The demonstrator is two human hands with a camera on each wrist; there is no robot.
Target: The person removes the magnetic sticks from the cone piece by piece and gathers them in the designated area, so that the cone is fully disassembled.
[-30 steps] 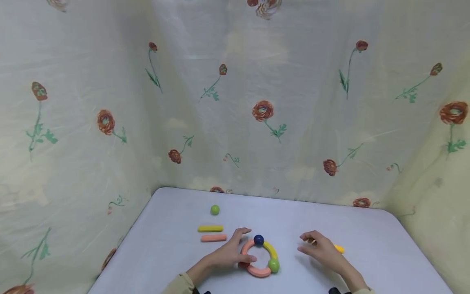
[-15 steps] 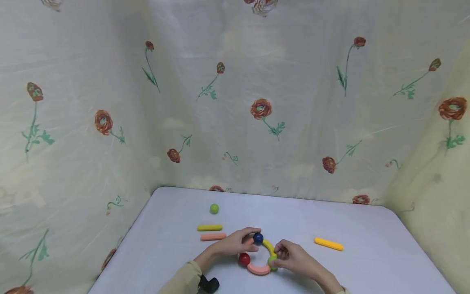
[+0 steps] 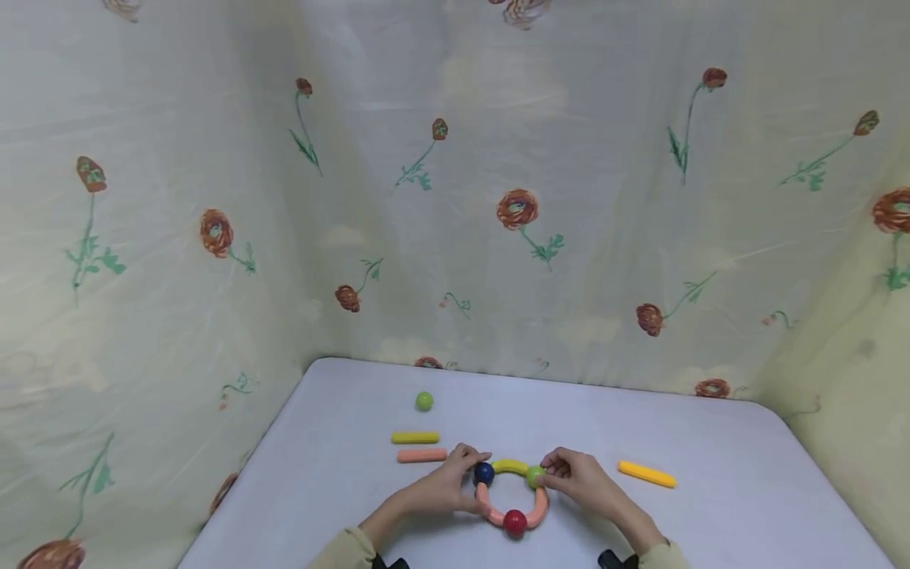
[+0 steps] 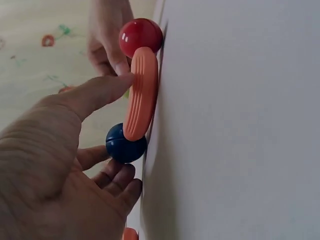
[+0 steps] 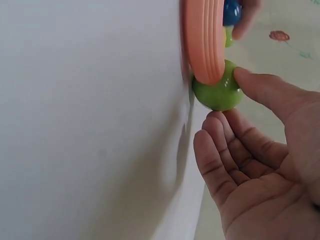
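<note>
A ring of toy pieces lies on the white table [image 3: 711, 514]. A blue ball [image 3: 484, 473], a yellow arc [image 3: 509, 466], a green ball [image 3: 535, 476], a red ball [image 3: 515, 521] and two orange arcs [image 3: 486, 506] make it up. My left hand [image 3: 475, 476] holds the ring at the blue ball [image 4: 125, 145]; its thumb [image 4: 110, 87] presses an orange arc [image 4: 141, 95] and its fingers curl under the ball. My right hand [image 3: 549, 474] pinches the green ball [image 5: 217, 92], with the thumb [image 5: 250, 82] on it.
Left of the ring lie a loose green ball [image 3: 424, 401], a straight yellow stick [image 3: 415, 437] and a straight orange stick [image 3: 422, 455]. Another yellow stick [image 3: 646, 474] lies to the right. Flowered cloth [image 3: 498, 237] walls in the table at the back and on both sides.
My right hand left the yellow stick on the right and came to the ring. Both hands turned the ring: the red ball went from the left to the front and the green ball moved up to the right.
</note>
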